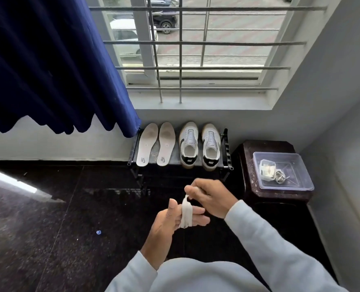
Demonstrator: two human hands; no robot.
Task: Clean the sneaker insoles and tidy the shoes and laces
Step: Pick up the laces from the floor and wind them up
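the right hand (208,197) has its grip pinched on the free end of a white lace (184,213), which is wound round the straight fingers of the left hand (174,220), whose grip is open with the thumb up. beyond them, two insoles (147,144) and two sneakers (188,142) lie side by side on a low rack (227,148). to the right, a clear box (301,165) holds what may be a second lace (280,177).

One wide-angle camera, worn on the person's head, looks forward and down toward the floor (58,228) by a wall (248,127). The left hand (172,222) and right hand (210,198) with the lace (184,214) sit close beneath it; the shoe rack (227,148) lies farther off, the window (217,49) at the top edge.
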